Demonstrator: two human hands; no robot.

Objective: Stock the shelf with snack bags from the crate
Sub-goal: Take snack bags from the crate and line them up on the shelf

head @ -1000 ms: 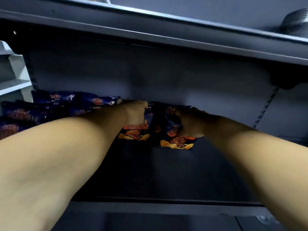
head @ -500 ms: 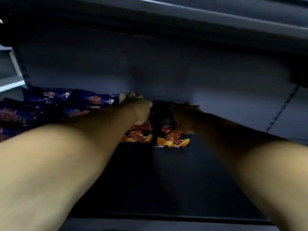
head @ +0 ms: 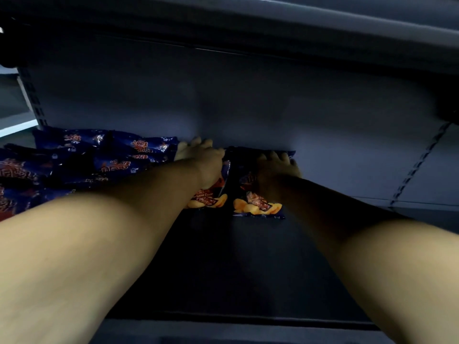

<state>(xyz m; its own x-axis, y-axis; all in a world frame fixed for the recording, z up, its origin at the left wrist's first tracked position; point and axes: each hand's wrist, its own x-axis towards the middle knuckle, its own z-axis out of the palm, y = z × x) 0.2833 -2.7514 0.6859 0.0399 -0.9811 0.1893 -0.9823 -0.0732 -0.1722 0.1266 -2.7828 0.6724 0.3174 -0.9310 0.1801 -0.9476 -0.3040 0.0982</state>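
Observation:
Two dark blue snack bags with orange chip pictures lie side by side at the back of the dark shelf (head: 248, 269). My left hand (head: 201, 157) rests on the left snack bag (head: 207, 199), its fingers stretched toward the back panel. On the right snack bag (head: 258, 207) my right hand (head: 275, 167) lies flat, its fingertips at the bag's far edge. Both forearms reach in from the front. The crate is out of view.
A pile of several blue snack bags (head: 99, 155) fills the shelf's left side, touching the left bag. The grey back panel (head: 248, 108) stands just behind my hands. An upper shelf (head: 248, 21) hangs overhead. Bare shelf board shows to the right and in front.
Both hands have pushed the two bags deeper toward the back panel. The fingers of both hands went from curled round the bags to lying stretched over them.

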